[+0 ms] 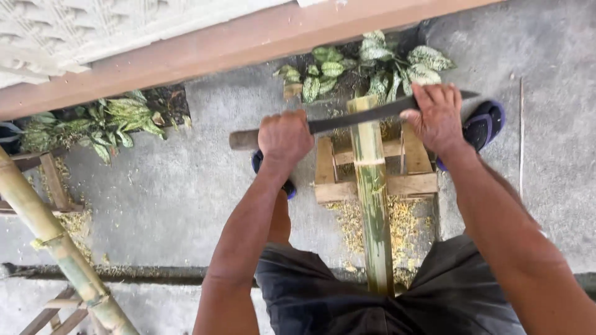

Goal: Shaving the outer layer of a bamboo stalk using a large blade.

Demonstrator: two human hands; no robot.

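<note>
A green bamboo pole (pixel 374 198) stands upright between my legs, its top end near the middle of the view. A long dark machete blade (pixel 366 115) lies across that top end. My left hand (pixel 284 138) is shut on the machete's wooden handle (pixel 243 139). My right hand (pixel 438 118) presses down on the blade's far end, fingers curled over its back. Under the pole sits a small wooden frame (pixel 415 183) with pale shavings (pixel 403 226) around it.
Another bamboo pole (pixel 53 239) leans at the lower left over a wooden stand (pixel 53 180). Spotted leafy plants (pixel 379 62) grow along a reddish wall ledge (pixel 205 49). My sandalled feet (pixel 485 124) rest on grey concrete either side of the frame.
</note>
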